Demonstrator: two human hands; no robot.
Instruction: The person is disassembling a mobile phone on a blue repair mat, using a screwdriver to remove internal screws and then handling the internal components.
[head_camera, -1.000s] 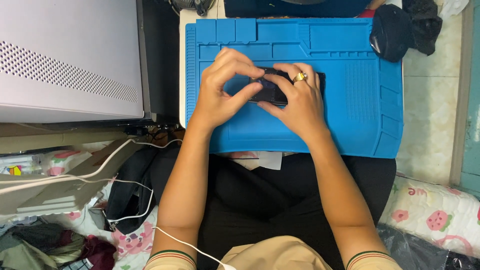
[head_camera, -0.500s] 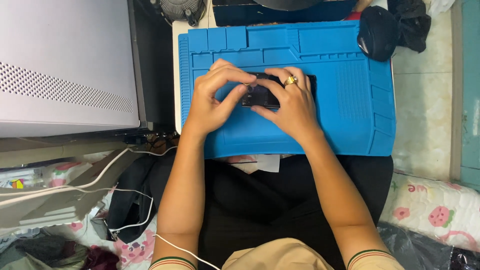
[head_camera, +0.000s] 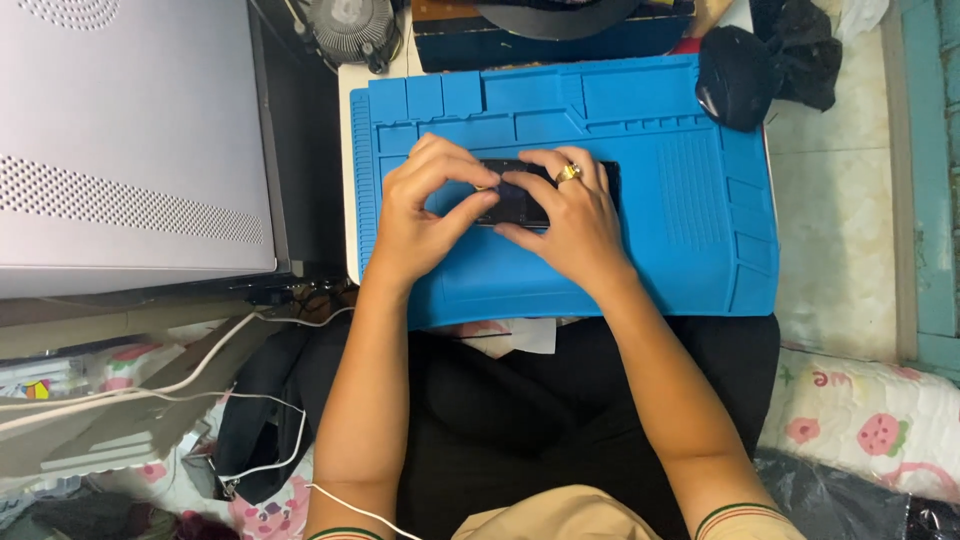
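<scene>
We see the dark flat phone (head_camera: 520, 200) lying with its long axis left to right across the upper middle of the blue mat (head_camera: 690, 200) (on the bench), left hand (head_camera: 420, 215) and right hand (head_camera: 570, 225) equally near, fingers clamped on it.

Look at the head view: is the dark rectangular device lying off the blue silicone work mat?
No: the dark rectangular device lies on the blue silicone work mat, held by both hands.

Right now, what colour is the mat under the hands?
Bright blue; the mat shows best in the head view.
</scene>
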